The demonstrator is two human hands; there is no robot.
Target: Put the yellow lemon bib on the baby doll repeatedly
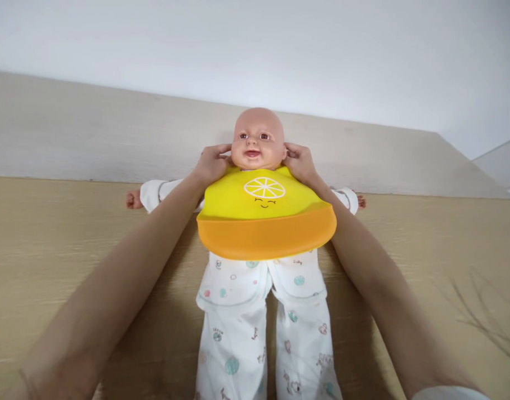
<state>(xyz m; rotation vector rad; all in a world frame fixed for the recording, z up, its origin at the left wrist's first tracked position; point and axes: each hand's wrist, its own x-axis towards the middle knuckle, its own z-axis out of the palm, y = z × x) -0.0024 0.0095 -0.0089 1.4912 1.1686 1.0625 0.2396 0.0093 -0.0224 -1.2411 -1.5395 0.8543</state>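
Observation:
A baby doll (257, 133) lies on its back, head at the far end, arms spread out. Over its chest is a yellow bib (230, 194) with a printed lemon slice and an orange catch pocket (265, 236) along the bottom. My left hand (213, 164) is closed at the bib's upper corner, beside the doll's neck in the left part of the view. On the other side, my right hand (300, 162) grips the opposite upper corner. Fingertips of both hands go behind the neck and are hidden, as are the bib's strap ends.
Patterned white clothes (234, 333) cover the doll's body and legs. Beneath it is a light wood surface (50, 250), with a pale raised board (92, 128) and a white wall (255, 50) behind. Thin twig-like lines (480, 316) show at the lower right.

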